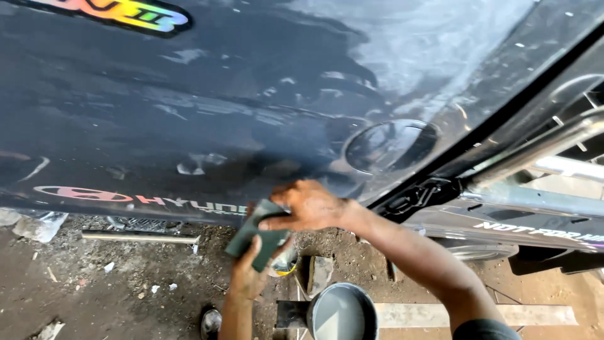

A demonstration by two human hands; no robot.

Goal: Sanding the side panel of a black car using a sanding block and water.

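Item: dark green pad [259, 234], a folded abrasive sheet by the look of it, held at the lower edge of the panel [189, 119], just left of the round fuel flap [390, 146].

Left hand [246, 277]: your grip is closed on the pad's lower end, thumb across its face, fingers behind.

Right hand [309, 206]: your grip pinches the pad's upper end, fingertips on its top edge, knuckles close to the panel.

Panel: dark vehicle body, wet and streaked, with a pale milky film toward the upper right. A red sticker [145, 200] runs along the bottom edge, a rainbow one [126, 11] sits at top left.

Below: bucket [343, 313] of grey water on a plank [478, 315], dirt ground [113, 283] with litter, a metal rod [138, 237]. A small yellow-rimmed tub [286, 264] shows behind the pad, mostly hidden.

Handling notes, as judgement: fold the pad square so that you present a flat face, not a crease, to the paint. Keep it wet; the bucket is just beneath you. Press with flat fingers, evenly. Go lightly near the sticker's edge and the flap's rim, where an edge could catch or cut through.
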